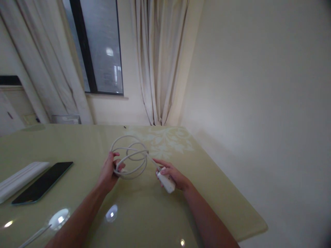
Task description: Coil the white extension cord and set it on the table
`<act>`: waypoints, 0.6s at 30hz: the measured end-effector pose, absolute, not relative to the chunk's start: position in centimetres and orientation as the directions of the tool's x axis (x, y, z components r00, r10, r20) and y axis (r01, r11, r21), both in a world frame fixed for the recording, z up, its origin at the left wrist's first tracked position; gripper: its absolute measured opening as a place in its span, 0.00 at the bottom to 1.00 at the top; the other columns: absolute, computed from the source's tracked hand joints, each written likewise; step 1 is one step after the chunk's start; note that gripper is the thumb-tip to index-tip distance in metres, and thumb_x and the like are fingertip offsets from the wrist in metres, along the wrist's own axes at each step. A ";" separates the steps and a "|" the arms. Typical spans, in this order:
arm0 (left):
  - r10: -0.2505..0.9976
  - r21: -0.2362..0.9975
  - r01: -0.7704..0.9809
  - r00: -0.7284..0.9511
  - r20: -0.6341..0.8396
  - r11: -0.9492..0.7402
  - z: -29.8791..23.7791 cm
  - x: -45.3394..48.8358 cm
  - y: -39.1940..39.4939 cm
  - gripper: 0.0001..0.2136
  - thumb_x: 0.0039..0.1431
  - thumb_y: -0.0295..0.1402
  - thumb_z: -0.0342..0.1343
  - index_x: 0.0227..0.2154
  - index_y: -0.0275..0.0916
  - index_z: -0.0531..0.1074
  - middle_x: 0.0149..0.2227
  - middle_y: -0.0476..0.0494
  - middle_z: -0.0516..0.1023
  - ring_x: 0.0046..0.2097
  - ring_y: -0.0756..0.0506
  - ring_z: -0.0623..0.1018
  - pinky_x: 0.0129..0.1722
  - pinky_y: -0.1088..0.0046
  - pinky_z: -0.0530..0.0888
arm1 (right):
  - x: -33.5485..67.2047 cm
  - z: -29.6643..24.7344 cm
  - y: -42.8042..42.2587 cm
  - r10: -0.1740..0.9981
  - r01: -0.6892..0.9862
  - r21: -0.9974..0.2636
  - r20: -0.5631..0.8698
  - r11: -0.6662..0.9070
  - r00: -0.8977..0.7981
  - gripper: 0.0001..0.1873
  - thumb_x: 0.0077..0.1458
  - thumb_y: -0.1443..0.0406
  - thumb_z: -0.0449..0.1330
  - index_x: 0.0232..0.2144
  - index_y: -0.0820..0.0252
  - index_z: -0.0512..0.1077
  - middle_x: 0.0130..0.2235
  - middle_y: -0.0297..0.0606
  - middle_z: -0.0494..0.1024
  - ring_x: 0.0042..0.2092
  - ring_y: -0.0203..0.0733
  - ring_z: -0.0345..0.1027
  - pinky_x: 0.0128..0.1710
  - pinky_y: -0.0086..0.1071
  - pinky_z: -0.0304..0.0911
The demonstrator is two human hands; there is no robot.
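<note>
A smooth, pale cord (144,151) is held in loose round loops between the two hands, above the counter (144,213). The loops are gripped at their left side by the left hand (111,168), whose fingers are curled in around the strands. A white block (167,181), long and straight-edged, is clasped in the right hand (174,174), with its near end left bare and tilted downward. A straight run of the cord is stretched from the crossed loops to the block's far end. The cord is seen as thin, rounded and matt, its loops overlapped and uneven. The join of cord and block is partly covered by the right fingers, and a small pale piece at the left fingertips cannot be made out.

The counter is glossy, marked with a pale leafy pattern, and lamps are mirrored in it. To the left, a flat black slab (43,184) is laid just beside a white bar (22,179), which is cut off by the picture's edge, as is a second white lead (34,236) nearer. Behind, a dark-framed window (103,51) is flanked by folded cloth curtains (160,51).
</note>
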State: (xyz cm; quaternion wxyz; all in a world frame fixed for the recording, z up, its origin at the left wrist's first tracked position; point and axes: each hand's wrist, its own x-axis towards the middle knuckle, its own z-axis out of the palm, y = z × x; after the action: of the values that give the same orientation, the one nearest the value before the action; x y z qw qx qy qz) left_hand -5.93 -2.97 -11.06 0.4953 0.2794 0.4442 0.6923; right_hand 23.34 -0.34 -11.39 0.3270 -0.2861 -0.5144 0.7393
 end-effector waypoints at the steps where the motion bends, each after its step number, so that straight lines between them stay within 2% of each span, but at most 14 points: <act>1: 0.951 0.906 -0.412 -0.307 -0.037 -0.098 -10.9 -5.4 -3.2 0.27 0.56 0.64 0.62 0.39 0.45 0.67 0.15 0.60 0.62 0.18 0.49 0.66 0.17 0.79 0.62 | 23.1 -11.4 -0.3 0.797 -0.183 -0.953 -0.089 -0.243 -0.597 0.41 0.46 0.62 0.68 0.65 0.49 0.74 0.36 0.33 0.77 0.32 0.38 0.73 0.25 0.27 0.71; 5: 0.992 0.950 -0.309 -0.124 0.012 -0.050 -10.5 -3.3 -4.4 0.30 0.51 0.66 0.65 0.36 0.44 0.67 0.14 0.60 0.63 0.17 0.51 0.62 0.15 0.80 0.57 | 22.2 -11.7 -0.2 0.888 -0.126 -0.983 -0.060 -0.132 -0.457 0.37 0.46 0.61 0.71 0.61 0.49 0.78 0.38 0.31 0.75 0.31 0.34 0.71 0.27 0.26 0.66; 8: 0.998 0.926 -0.374 -0.049 0.026 -0.043 -10.2 -2.3 -5.0 0.29 0.52 0.64 0.67 0.33 0.43 0.65 0.13 0.61 0.59 0.16 0.53 0.60 0.17 0.80 0.59 | 21.3 -12.0 -0.3 0.913 -0.057 -0.998 0.040 0.019 -0.405 0.33 0.45 0.59 0.74 0.56 0.54 0.80 0.34 0.28 0.74 0.28 0.30 0.66 0.27 0.25 0.59; 12: 0.997 0.906 -0.417 -0.039 0.061 -0.072 -10.3 -1.8 -5.3 0.28 0.56 0.62 0.65 0.31 0.43 0.63 0.12 0.62 0.56 0.16 0.54 0.57 0.20 0.79 0.61 | 20.0 -12.3 -0.4 0.941 -0.103 -0.992 0.108 0.079 -0.321 0.34 0.47 0.53 0.75 0.54 0.54 0.73 0.33 0.26 0.72 0.27 0.32 0.66 0.26 0.27 0.58; 16: 0.987 0.976 -0.180 0.075 0.141 -0.126 -10.8 -1.7 -5.8 0.27 0.63 0.62 0.58 0.29 0.41 0.65 0.14 0.57 0.61 0.18 0.53 0.59 0.19 0.79 0.57 | 19.5 -12.3 -0.4 0.992 -0.148 -0.988 0.056 0.039 -0.113 0.37 0.37 0.52 0.80 0.44 0.52 0.65 0.39 0.28 0.72 0.29 0.33 0.67 0.28 0.28 0.62; 18: 0.975 0.982 -0.048 0.120 0.185 -0.180 -10.9 -1.4 -6.3 0.27 0.65 0.61 0.57 0.28 0.41 0.65 0.16 0.54 0.66 0.20 0.53 0.61 0.21 0.79 0.58 | 19.4 -12.2 -0.6 0.998 -0.143 -0.989 0.030 0.022 -0.051 0.38 0.35 0.53 0.81 0.42 0.53 0.64 0.41 0.29 0.71 0.31 0.33 0.67 0.29 0.28 0.63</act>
State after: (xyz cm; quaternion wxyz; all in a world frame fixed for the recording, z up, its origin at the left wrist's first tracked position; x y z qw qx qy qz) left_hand -1.36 -6.33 -10.88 0.4912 0.5647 0.4105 0.5209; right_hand 19.42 -0.64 -12.23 0.5274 -0.4430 -0.4825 0.5411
